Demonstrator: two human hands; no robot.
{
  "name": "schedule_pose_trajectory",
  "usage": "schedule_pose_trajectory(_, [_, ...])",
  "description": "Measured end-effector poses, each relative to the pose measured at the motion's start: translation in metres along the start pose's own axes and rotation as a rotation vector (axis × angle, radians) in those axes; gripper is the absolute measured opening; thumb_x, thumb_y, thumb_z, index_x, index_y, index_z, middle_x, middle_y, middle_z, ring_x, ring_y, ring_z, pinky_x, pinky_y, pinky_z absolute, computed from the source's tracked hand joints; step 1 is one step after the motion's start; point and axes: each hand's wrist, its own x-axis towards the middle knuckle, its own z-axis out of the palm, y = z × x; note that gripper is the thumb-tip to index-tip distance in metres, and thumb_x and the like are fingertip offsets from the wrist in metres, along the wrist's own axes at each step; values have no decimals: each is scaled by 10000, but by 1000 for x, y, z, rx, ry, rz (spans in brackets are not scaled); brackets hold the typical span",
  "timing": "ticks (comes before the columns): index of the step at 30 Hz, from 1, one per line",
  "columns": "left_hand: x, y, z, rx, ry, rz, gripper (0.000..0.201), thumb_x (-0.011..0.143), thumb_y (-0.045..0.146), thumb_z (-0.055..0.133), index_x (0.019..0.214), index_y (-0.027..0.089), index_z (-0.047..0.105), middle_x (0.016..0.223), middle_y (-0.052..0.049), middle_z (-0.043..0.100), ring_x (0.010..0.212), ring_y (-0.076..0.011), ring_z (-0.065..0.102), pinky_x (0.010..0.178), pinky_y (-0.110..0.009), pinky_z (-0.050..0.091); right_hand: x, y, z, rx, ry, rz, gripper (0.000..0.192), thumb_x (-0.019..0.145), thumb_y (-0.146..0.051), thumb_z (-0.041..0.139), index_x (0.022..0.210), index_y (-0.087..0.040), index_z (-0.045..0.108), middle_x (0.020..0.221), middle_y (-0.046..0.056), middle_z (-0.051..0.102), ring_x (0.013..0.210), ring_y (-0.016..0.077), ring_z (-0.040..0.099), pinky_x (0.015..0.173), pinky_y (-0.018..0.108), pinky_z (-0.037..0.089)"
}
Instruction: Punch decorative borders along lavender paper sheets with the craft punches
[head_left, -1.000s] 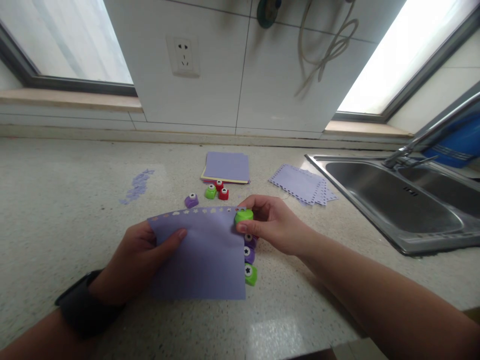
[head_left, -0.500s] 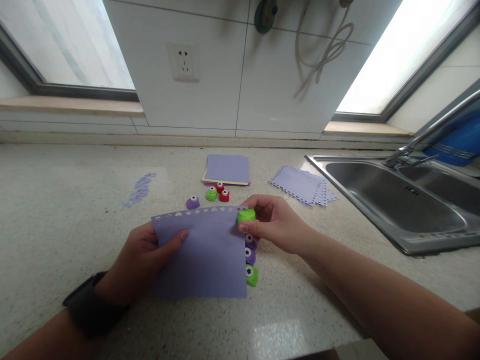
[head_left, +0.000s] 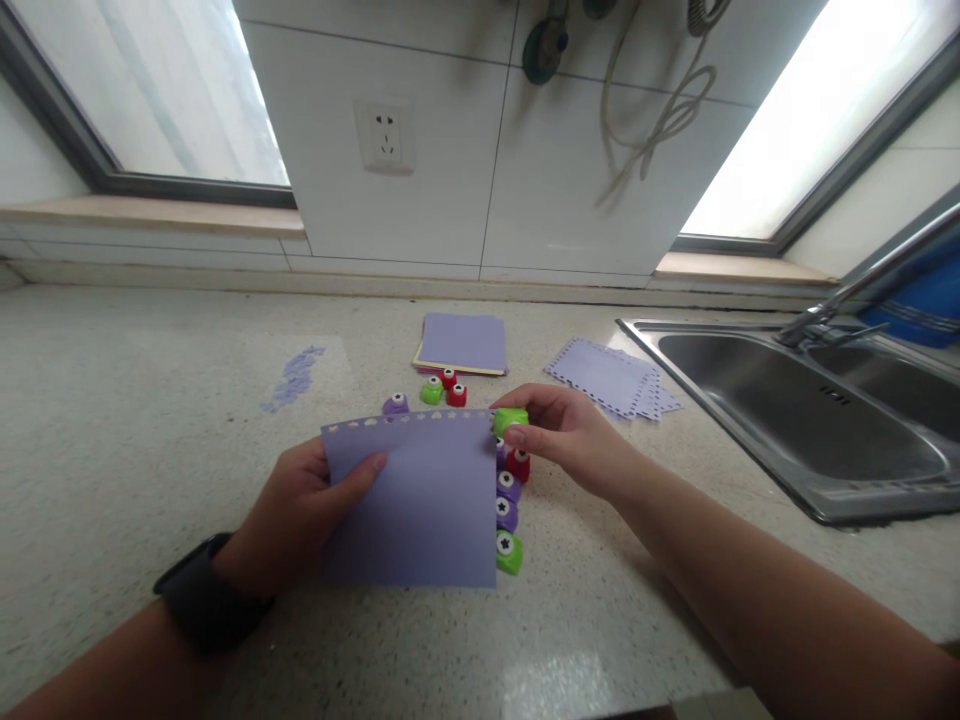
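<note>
A purple sheet of paper (head_left: 420, 510) with a row of small punched shapes along its top edge is pinched at its left side by my left hand (head_left: 322, 490), thumb on top. My right hand (head_left: 570, 430) grips a green craft punch (head_left: 511, 421) at the sheet's top right corner. Whether the punch still overlaps the paper edge is hard to see. Just right of the sheet, a red punch (head_left: 519, 464), purple punches (head_left: 508, 513) and another green punch (head_left: 509, 552) stand in a column, partly covered by the paper.
Behind the sheet are more punches (head_left: 433, 390) and a stack of coloured paper (head_left: 463, 343). Sheets with punched borders (head_left: 604, 375) lie at the right, near the steel sink (head_left: 795, 420). Purple paper scraps (head_left: 296, 378) are heaped at the left. A socket (head_left: 385, 136) is on the wall.
My right hand has shifted the green punch outward to the right relative to the sheet's corner. More of the punches beside the paper now show. The whole view has shifted slightly.
</note>
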Motion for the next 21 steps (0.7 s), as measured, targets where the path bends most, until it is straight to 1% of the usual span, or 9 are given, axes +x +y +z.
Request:
schedule_pose_trajectory(4, [0, 3, 2, -53, 13, -9, 364, 782, 504, 799, 985, 204, 767, 1015, -96, 780, 855, -266, 730, 719, -326, 595, 4, 4, -9, -28, 45, -69, 355, 750, -348, 885, 1025, -168, 750, 938, 62, 743, 838, 138, 696, 779, 281, 564])
schedule_pose_trajectory(8, [0, 2, 1, -65, 23, -13, 415, 791, 510, 795, 1037, 178, 760, 1068, -119, 773, 881, -268, 731, 722, -332, 595, 10, 12, -18, -63, 105, -114, 341, 802, -369, 844, 1082, -191, 766, 1038, 72, 739, 921, 153, 676, 879, 320, 536])
schedule_pose_trajectory(10, [1, 1, 1, -77, 19, -21, 441, 805, 519, 787, 1068, 166, 753, 1063, -121, 773, 893, -263, 731, 734, -327, 594, 13, 15, -22, -94, 155, -113, 350, 815, -390, 830, 1098, -194, 767, 1052, 77, 737, 918, 157, 661, 882, 330, 526])
schedule_pose_trajectory(13, [1, 1, 1, -109, 10, -32, 436, 816, 512, 786, 1099, 182, 750, 1037, -96, 776, 912, -247, 732, 757, -305, 591, 18, 18, -27, -167, 250, -86, 375, 811, -447, 823, 1082, -195, 768, 1032, 79, 734, 873, 159, 638, 842, 335, 511])
schedule_pose_trajectory(15, [1, 2, 2, -135, 15, -45, 412, 818, 500, 789, 1092, 194, 753, 1017, -81, 778, 905, -242, 735, 759, -300, 592, 20, 20, -30, -259, 289, -64, 390, 807, -492, 818, 1060, -200, 772, 1029, 82, 734, 877, 174, 634, 841, 352, 496])
schedule_pose_trajectory(17, [1, 2, 3, -159, 19, -58, 396, 817, 485, 791, 1087, 198, 754, 1006, -78, 779, 887, -248, 740, 744, -310, 597, 22, 21, -32, -406, 299, -47, 380, 815, -528, 800, 1017, -207, 785, 1034, 90, 734, 893, 200, 635, 834, 374, 485])
schedule_pose_trajectory(21, [3, 1, 4, -198, 23, -78, 394, 835, 468, 774, 1103, 182, 743, 1020, -91, 777, 885, -254, 746, 748, -326, 600, 21, 18, -32, -755, 237, -10, 340, 868, -537, 733, 956, -218, 814, 1015, 110, 721, 872, 226, 628, 773, 389, 464])
